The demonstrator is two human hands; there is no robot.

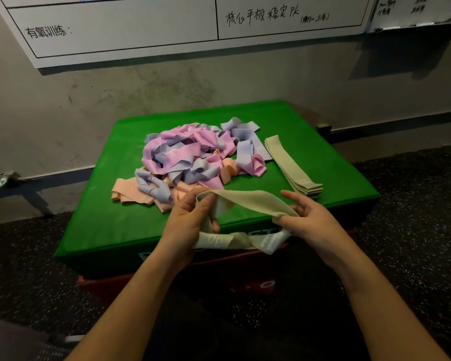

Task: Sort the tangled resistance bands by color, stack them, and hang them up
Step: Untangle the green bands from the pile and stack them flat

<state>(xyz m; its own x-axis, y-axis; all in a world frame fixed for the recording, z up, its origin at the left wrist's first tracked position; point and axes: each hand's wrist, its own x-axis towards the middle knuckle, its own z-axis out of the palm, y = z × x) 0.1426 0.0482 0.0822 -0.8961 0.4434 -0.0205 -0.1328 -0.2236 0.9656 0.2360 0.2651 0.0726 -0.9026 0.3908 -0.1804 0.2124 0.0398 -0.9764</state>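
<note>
A tangled heap of pink, lilac and peach resistance bands lies on the green padded box. To its right sits a flat stack of pale green bands. In front of the heap, above the box's near edge, both hands hold one pale green band as a twisted loop. My left hand grips its left end with curled fingers. At the loop's right end my right hand pinches the band, the other fingers spread. The loop's lower strand sags between the hands.
The green box rests on a red box on a dark speckled floor. Behind it rises a grey wall with a whiteboard carrying handwriting. A metal bracket sits at the wall base on the left.
</note>
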